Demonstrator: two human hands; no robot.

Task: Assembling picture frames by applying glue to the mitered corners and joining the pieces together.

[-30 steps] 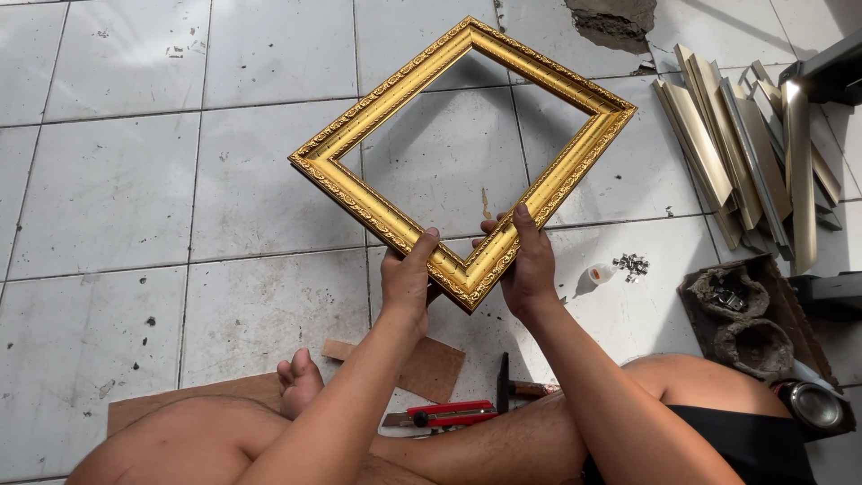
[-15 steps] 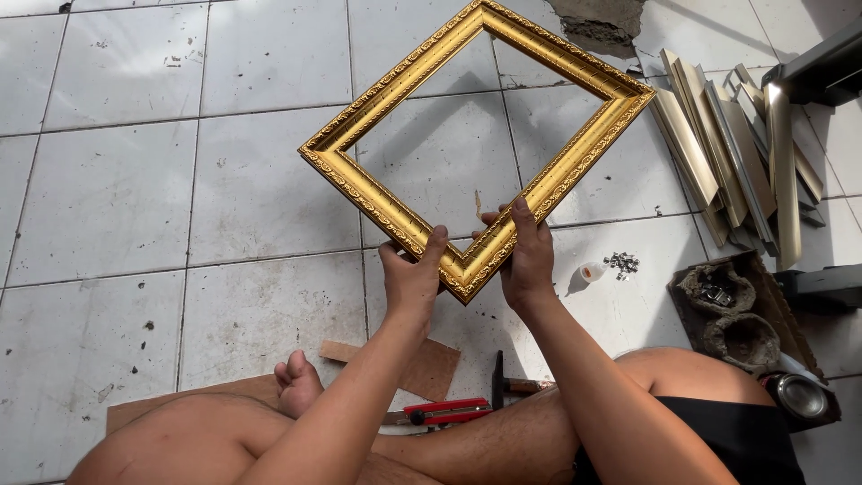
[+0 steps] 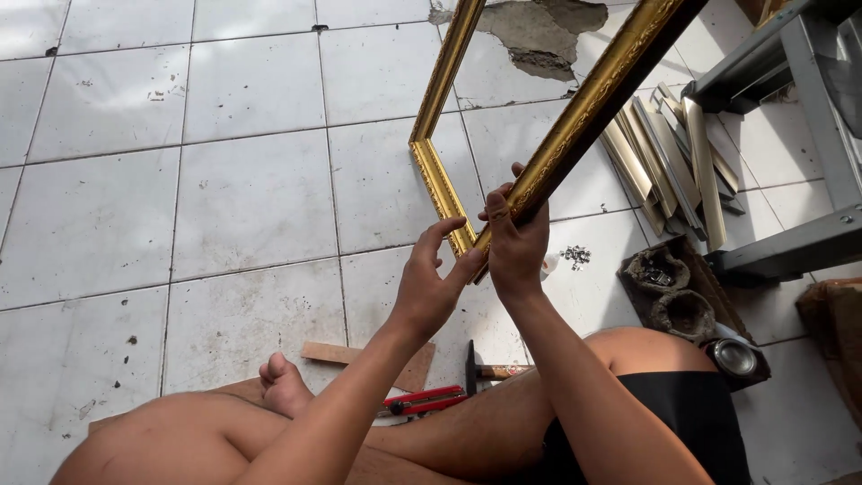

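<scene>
Gilded picture frame [image 3: 539,135] held up off the floor at its near corner by both hands.

Gold moulding is already joined: the two rails seen meet in a closed mitre at the near corner; the far corners run out of view, so their state cannot be told. The right hand [image 3: 516,238] grasps the right rail just above that corner; the left hand [image 3: 429,283] presses its fingers against the corner from below. A hammer [image 3: 489,368] and a red utility knife [image 3: 422,401] lie by the seated person's legs, beside a wood offcut [image 3: 359,357]. The white tiled floor [image 3: 224,198] carries spare moulding lengths [image 3: 669,153], small metal fasteners [image 3: 575,256] and a grey metal stand [image 3: 790,135]; one patch of tile is broken away.
</scene>
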